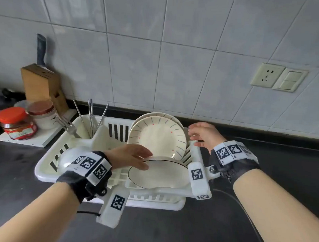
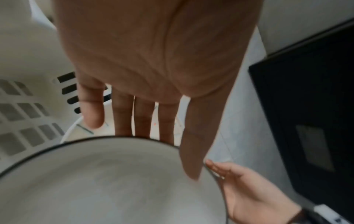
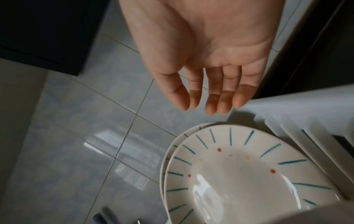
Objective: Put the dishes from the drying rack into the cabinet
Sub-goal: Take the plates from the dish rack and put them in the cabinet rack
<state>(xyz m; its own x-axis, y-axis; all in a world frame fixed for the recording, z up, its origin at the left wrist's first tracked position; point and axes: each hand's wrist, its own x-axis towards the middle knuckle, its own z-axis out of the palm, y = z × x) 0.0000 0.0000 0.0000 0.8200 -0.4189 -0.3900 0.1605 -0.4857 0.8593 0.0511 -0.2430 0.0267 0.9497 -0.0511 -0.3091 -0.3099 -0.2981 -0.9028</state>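
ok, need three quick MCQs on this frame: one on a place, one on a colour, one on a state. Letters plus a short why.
1. Where is the knife block?
A. left of the drying rack
B. inside it
C. right of it

2. Rim line on the plate at the left hand?
A. red
B. dark
C. green

3. The right hand is:
A. gripping a plate
B. fisted
C. open, holding nothing

Key: A, block stands against the wall at left; B, thin dark ring; C, fingers relaxed beside the striped plates.

A home kitchen: tiled wall, dark countertop, knife block, dish rack, sauce jars.
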